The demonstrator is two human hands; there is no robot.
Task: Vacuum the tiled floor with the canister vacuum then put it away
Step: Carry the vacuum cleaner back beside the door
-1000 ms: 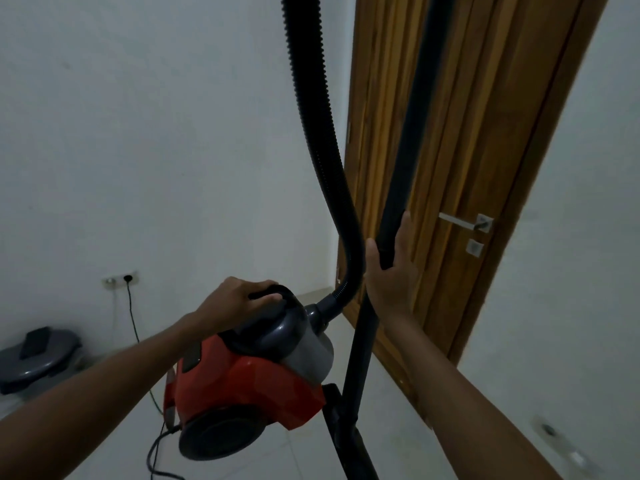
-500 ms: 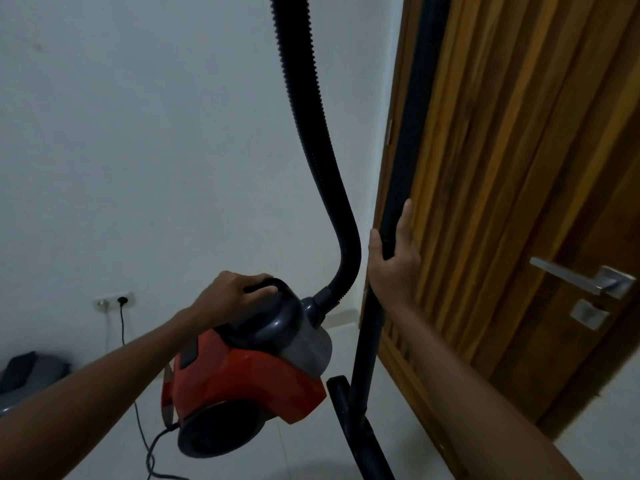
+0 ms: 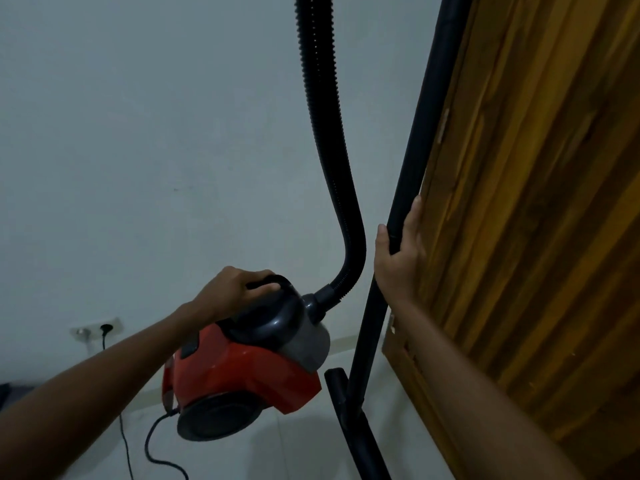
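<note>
The person is carrying the canister vacuum (image 3: pixel 242 372) off the floor, which looks to me like the putting-away part of the job. To do it well, I would keep the red body level and close to the legs, and steer the wand (image 3: pixel 412 188) upright so its top end does not scrape the wooden door (image 3: pixel 540 220) that stands just beside it at three o'clock. The power cord (image 3: pixel 157 441) trails down from the rear of the body at seven o'clock, and a plug sits in the wall socket (image 3: pixel 104 329) at nine o'clock; whether that is this same cord I cannot tell, but it is worth checking before walking far, or the cord will pull taut.

The left hand (image 3: pixel 235 292) is curled over the dark carry handle on top of the body, fingers wrapped round it and taking the weight. The right hand (image 3: pixel 398 258) grips the wand partway up, thumb on one side and fingers round the far side, nearly brushing the door. The ribbed hose (image 3: pixel 332 161) rises from the front of the body toward twelve o'clock, between the two hands. The floor head (image 3: pixel 341 393) hangs low at five o'clock, just beside the body.
</note>
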